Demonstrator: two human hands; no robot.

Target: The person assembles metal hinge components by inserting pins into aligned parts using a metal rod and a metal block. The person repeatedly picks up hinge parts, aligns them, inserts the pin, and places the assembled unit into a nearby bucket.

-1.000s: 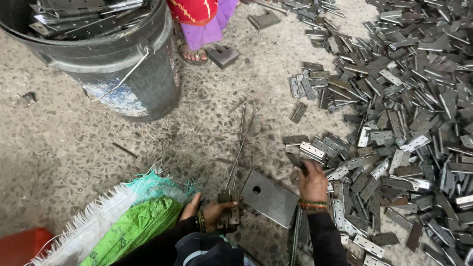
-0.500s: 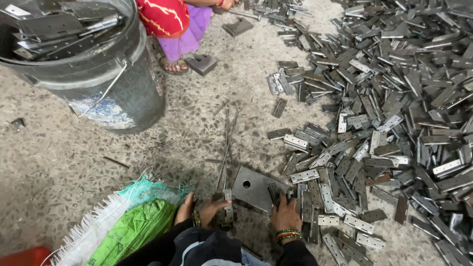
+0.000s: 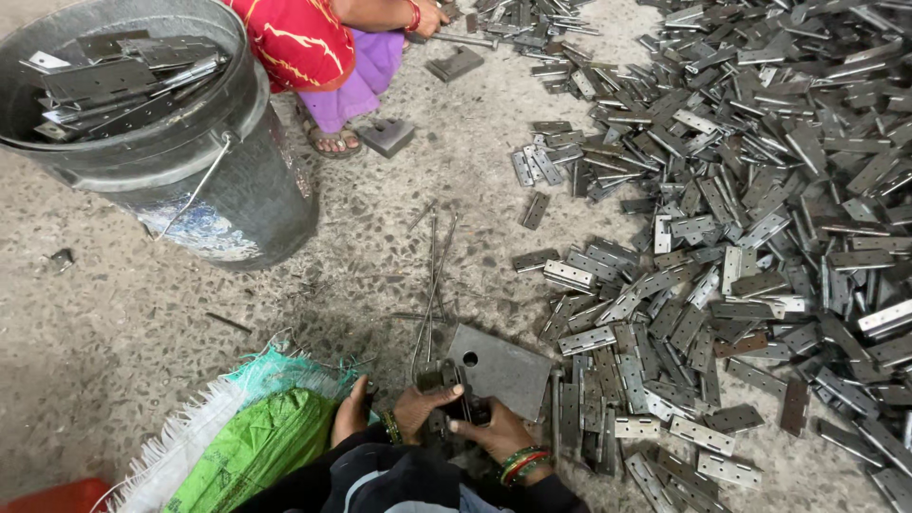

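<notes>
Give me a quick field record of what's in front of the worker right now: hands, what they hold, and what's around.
left hand: grip on a dark hinge, together with the right hand
right hand: on the same hinge, bangles at the wrist
steel plate: flat on the floor, just beyond the hands, one hole
rods: thin, lying on the floor past the plate
hinge pile: spread over the right side
bucket: upper left, holds hinges
sack: green and white, at the person's left
second person: top, crouched

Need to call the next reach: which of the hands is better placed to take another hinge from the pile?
Probably the right hand: the hinge pile spreads out on its side. The left hand sits farther away.
</notes>
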